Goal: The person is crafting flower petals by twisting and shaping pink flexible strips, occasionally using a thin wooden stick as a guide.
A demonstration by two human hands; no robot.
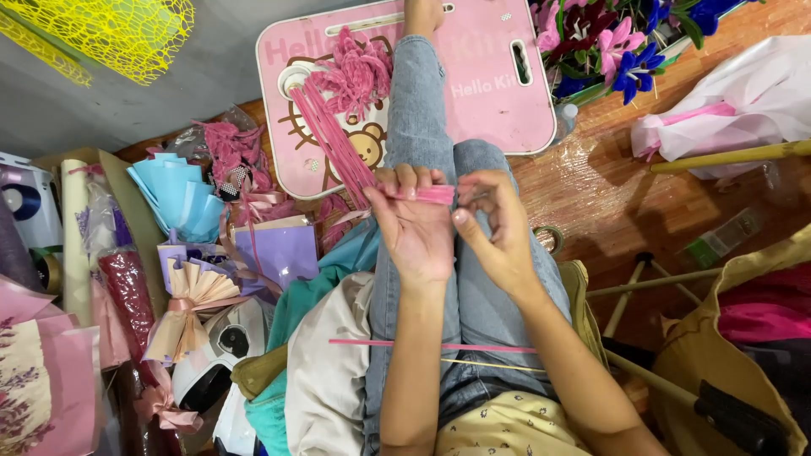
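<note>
Left hand curled around pink pipe cleaners, right hand pinching their tips

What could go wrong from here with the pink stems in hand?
1. The left hand pinches a pink stem bundle by its ends; stems might slip loose.
2. A loose pink stick lies across the lap and could roll off.
3. The right hand works close by; fingers may snag the fuzzy stems.
</note>
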